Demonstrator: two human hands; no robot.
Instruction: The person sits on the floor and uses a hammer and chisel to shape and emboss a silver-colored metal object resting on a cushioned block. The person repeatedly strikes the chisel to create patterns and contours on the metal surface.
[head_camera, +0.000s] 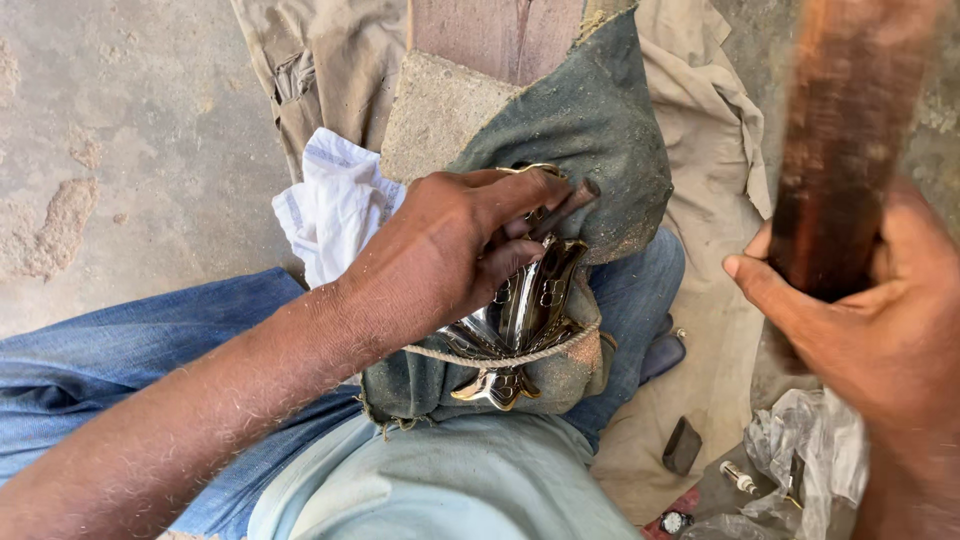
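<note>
My left hand (455, 250) grips a short dark metal punch (565, 207), its tip angled against a shiny ornate metal piece (525, 320). That piece lies on a dusty dark cloth pad (590, 120) over my knee, tied down by a rope (500, 357). At the right, raised close to the camera and blurred, is my right hand (880, 330), closed around a thick reddish-brown wooden handle (840, 150). The hand and handle are well apart from the punch.
A white cloth (335, 200) lies beside my knee. Beige fabric (710, 200) covers the concrete floor (130, 150). At lower right sit a small dark block (682, 445), crumpled clear plastic (810, 440) and a small bottle (738, 477). A wooden block (490, 35) stands behind the pad.
</note>
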